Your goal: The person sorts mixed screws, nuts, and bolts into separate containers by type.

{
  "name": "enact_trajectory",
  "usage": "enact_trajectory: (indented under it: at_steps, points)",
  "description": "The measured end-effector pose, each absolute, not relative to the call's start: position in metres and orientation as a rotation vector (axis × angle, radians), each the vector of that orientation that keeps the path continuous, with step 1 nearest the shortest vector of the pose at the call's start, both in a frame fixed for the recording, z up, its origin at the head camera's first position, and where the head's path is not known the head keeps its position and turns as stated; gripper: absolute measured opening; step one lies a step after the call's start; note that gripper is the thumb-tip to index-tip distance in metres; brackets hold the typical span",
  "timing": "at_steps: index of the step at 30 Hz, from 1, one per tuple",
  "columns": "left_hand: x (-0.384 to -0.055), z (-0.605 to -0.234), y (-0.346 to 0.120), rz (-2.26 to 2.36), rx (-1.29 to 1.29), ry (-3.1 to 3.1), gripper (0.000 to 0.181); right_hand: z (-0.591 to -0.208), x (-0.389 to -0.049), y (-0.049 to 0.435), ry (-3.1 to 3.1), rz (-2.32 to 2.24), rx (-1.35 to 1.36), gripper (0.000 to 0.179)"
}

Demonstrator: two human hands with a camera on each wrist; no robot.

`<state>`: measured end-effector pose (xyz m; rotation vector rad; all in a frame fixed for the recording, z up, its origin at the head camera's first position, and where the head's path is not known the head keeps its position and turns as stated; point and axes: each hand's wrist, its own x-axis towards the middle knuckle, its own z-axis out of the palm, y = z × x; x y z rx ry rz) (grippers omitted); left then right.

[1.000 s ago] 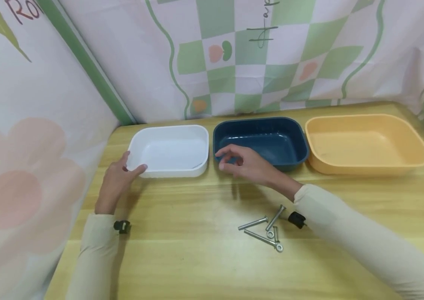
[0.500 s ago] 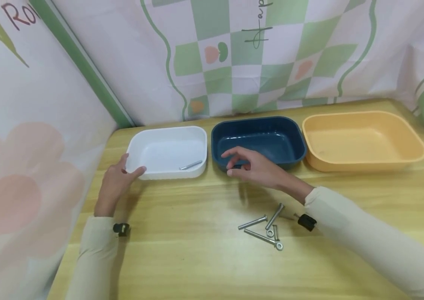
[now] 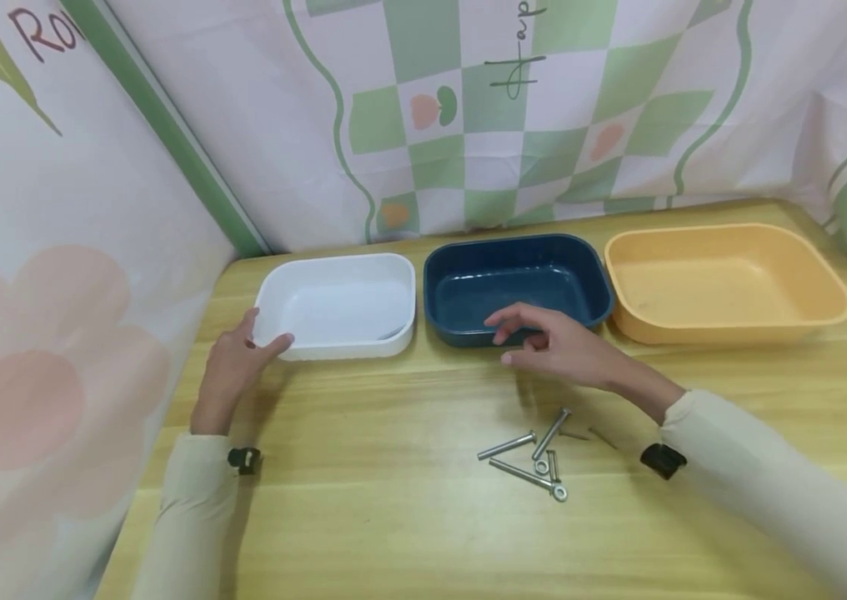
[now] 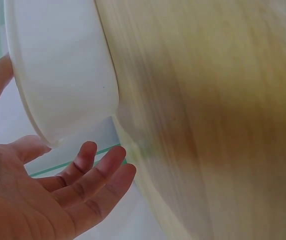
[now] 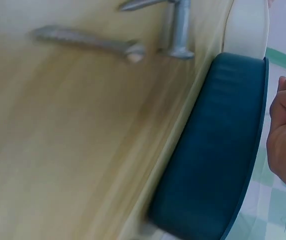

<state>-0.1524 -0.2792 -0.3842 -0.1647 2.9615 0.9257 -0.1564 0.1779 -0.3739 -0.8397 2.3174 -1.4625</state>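
Note:
A white bin (image 3: 335, 303) stands on the left of the table; my left hand (image 3: 238, 358) holds its near-left corner, thumb on the near rim and index finger at the left side. A thin metal piece (image 3: 393, 332) lies inside the bin's near-right corner, mostly hidden by the wall. My right hand (image 3: 554, 343), fingers loosely curled and holding nothing, hovers over the near rim of a dark blue bin (image 3: 461, 287). Below it lie several metal bolts (image 3: 506, 446), two ring-shaped pieces (image 3: 559, 492) like nuts or washers, and two thin screws (image 3: 603, 437).
A larger yellow bin (image 3: 724, 287) stands at the right, beside the blue one. The wooden table (image 3: 363, 483) meets patterned fabric (image 3: 491, 167) at the back, with another printed sheet (image 3: 26, 333) along the left.
My right hand has moved right, from near the blue bin's left end to its middle, uncovering thin screws on the table. My left hand stays at the white bin's corner.

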Motion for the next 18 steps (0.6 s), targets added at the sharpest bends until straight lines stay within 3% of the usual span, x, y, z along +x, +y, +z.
enact_trajectory:
  at_steps: [18]
  points:
    - [-0.151,-0.385,-0.279,0.938,-0.17,2.955,0.098,-0.382,-0.14,0.218,2.319,-1.461,-0.769,0.048]
